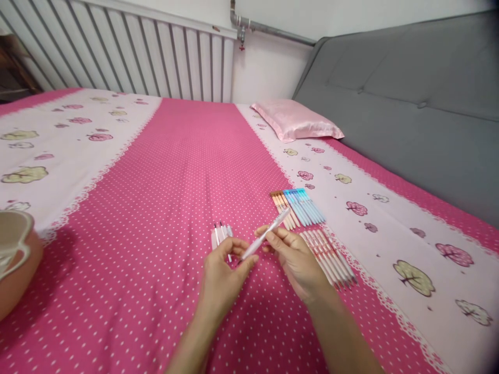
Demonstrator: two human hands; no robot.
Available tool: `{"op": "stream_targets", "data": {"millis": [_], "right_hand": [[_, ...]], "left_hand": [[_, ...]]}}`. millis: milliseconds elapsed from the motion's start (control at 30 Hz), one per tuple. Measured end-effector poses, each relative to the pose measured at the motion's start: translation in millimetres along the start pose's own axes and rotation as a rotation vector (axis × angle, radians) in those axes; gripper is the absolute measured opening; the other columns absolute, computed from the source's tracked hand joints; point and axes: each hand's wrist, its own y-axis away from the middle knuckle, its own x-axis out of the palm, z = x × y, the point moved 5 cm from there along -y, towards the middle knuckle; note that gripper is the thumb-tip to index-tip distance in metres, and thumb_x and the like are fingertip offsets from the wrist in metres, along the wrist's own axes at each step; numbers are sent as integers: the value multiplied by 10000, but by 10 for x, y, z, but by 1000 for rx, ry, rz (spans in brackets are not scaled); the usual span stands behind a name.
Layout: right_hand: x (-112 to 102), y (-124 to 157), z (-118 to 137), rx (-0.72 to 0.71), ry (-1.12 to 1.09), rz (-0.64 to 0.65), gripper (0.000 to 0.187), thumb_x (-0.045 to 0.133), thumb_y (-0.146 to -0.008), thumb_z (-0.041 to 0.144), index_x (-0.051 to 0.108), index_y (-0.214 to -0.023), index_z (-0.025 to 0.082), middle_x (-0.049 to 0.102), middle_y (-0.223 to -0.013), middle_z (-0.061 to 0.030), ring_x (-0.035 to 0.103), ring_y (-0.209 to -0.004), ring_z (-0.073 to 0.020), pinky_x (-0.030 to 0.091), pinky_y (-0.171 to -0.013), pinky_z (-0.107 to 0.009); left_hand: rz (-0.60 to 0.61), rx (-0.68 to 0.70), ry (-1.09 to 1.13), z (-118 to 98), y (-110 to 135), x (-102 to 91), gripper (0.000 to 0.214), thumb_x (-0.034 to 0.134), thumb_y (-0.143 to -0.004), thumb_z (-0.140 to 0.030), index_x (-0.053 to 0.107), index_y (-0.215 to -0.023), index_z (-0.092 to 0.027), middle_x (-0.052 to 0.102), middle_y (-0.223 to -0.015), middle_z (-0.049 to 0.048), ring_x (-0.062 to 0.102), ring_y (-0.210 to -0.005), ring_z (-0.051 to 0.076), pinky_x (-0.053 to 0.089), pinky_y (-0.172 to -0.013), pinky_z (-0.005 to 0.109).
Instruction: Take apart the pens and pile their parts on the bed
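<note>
Between my two hands is a pale pinkish-white pen [268,231], slanting up to the right above the bedspread. My left hand [224,275] pinches its lower end between thumb and fingers. Farther up the barrel, my right hand [294,257] grips it with thumb and fingertips. Behind my left hand lie several white pens [221,232], partly hidden by the fingers. Beyond my right hand a row of blue and orange-brown topped pens [304,206] lies side by side. A row of pink-and-white pens [331,257] lies just right of that hand.
A polka-dot pink bedspread [156,208] with tree-print bands covers the bed. At the left edge stands a pink container [23,270] with a pale rim and handle. A pink pillow [298,119] rests near the grey headboard [405,93]. A white radiator [156,57] lines the wall.
</note>
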Motion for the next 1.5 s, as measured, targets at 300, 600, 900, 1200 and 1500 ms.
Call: {"op": "stream_targets", "data": {"millis": [300, 600, 900, 1200, 1500], "right_hand": [[34, 31, 52, -3, -83, 42, 190, 607, -765, 347, 674, -896, 227, 605, -853, -21, 488, -695, -110, 399, -698, -259], [34, 39, 42, -5, -101, 11, 202, 621, -754, 345, 663, -909, 222, 595, -899, -24, 486, -700, -104, 401, -683, -252], [94, 73, 88, 18, -176, 50, 175, 620, -759, 341, 673, -885, 231, 597, -906, -15, 494, -743, -100, 398, -672, -230], [75, 73, 97, 5, -195, 20, 157, 625, -764, 315, 672, -884, 226, 578, -894, -6, 491, -737, -82, 407, -650, -205], [72, 83, 112, 12, -232, 55, 156, 619, -771, 298, 668, -892, 213, 588, -865, -17, 505, -764, -94, 420, -639, -197]], "left_hand": [[234, -107, 229, 38, 38, 105, 517, 349, -836, -506, 649, -600, -157, 640, -600, 61, 584, -605, 163, 455, -683, 320], [-5, 107, -26, -57, 31, -3, 203, 609, -726, -364, 630, -821, -186, 610, -707, 0, 525, -660, 133, 406, -627, 247], [157, -41, 211, 4, 41, 43, 514, 334, -857, -487, 619, -587, -155, 597, -571, 35, 538, -590, 139, 414, -655, 277], [-50, 169, -42, -66, 52, -25, 195, 601, -741, -351, 625, -830, -180, 603, -692, -7, 512, -641, 118, 390, -600, 223], [239, -31, 220, -6, 46, 100, 489, 356, -862, -443, 611, -562, -153, 580, -523, 23, 530, -538, 123, 428, -626, 262]]}}
